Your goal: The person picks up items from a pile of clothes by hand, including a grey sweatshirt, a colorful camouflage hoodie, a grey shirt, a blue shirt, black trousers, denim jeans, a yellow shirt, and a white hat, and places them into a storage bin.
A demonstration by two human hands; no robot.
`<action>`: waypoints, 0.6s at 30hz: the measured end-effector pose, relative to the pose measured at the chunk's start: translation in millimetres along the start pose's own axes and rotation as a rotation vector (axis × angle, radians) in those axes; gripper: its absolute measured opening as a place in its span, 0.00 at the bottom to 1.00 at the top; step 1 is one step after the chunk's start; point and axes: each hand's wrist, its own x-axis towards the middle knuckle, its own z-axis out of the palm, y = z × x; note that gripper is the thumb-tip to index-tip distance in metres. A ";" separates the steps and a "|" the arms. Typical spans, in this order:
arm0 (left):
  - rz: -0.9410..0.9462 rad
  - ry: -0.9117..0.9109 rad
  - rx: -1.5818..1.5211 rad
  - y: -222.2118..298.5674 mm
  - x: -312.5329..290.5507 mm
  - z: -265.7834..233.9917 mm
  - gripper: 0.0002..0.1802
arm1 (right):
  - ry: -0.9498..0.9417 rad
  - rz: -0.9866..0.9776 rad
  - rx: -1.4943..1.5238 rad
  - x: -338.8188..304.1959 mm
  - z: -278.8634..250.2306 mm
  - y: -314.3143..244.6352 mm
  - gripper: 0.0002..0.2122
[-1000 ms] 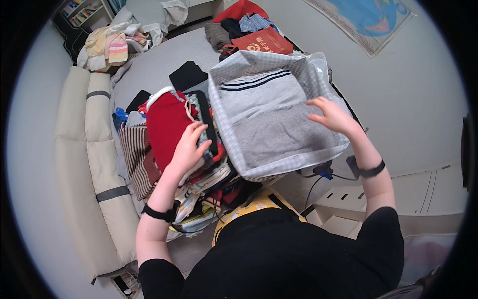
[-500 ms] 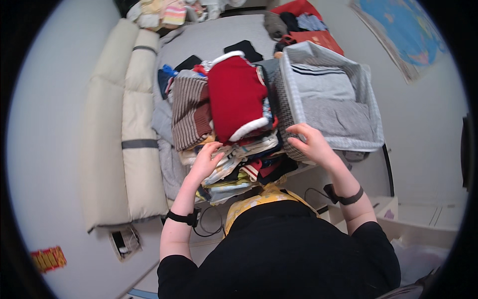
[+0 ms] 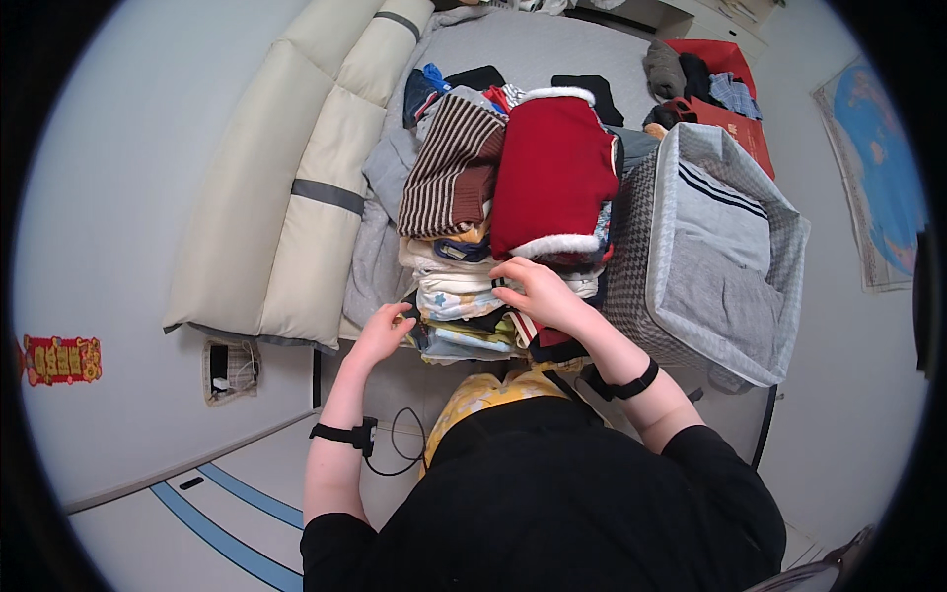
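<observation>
My left hand (image 3: 381, 333) is beside the lower left corner of a stack of folded clothes (image 3: 449, 308), thumb and fingers apart, with nothing in it. In front of the same stack, just under a red garment with white fluffy trim (image 3: 552, 178), my right hand (image 3: 538, 294) is open, its fingers spread towards the clothes. Whether its fingertips touch the fabric I cannot tell. A brown and cream striped knit (image 3: 456, 163) lies on top of the stack, left of the red garment.
Right of the stack stands a checked fabric basket (image 3: 636, 286) holding folded grey clothes (image 3: 715, 296). Cream padded cushions (image 3: 316, 237) line the left side. Farther back are a red bag (image 3: 735, 128) and a grey bed cover (image 3: 552, 44). A wall map (image 3: 876, 178) hangs at right.
The view has swung left, so the clothes and basket sit farther right in it. My right hand has left the basket's side for the stack's front; my left hand has dropped to the lower corner.
</observation>
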 end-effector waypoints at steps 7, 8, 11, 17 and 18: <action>-0.167 -0.040 -0.131 -36.9 18.7 -11.5 0.22 | -0.108 0.059 0.027 26.5 10.9 -1.3 0.13; -0.166 -0.025 -0.178 -45.0 26.7 -13.1 0.22 | -0.115 0.059 0.013 31.2 11.3 -1.6 0.14; -0.267 -0.062 -0.273 -58.5 57.5 -23.3 0.22 | -0.072 0.044 -0.113 44.9 15.8 6.7 0.14; -0.562 -0.094 -0.499 -133.6 141.3 -38.1 0.24 | -0.061 0.148 -0.212 94.4 42.4 6.4 0.14; -0.563 -0.108 -0.501 -148.8 157.3 -39.7 0.24 | -0.040 0.137 -0.221 105.3 51.6 9.7 0.15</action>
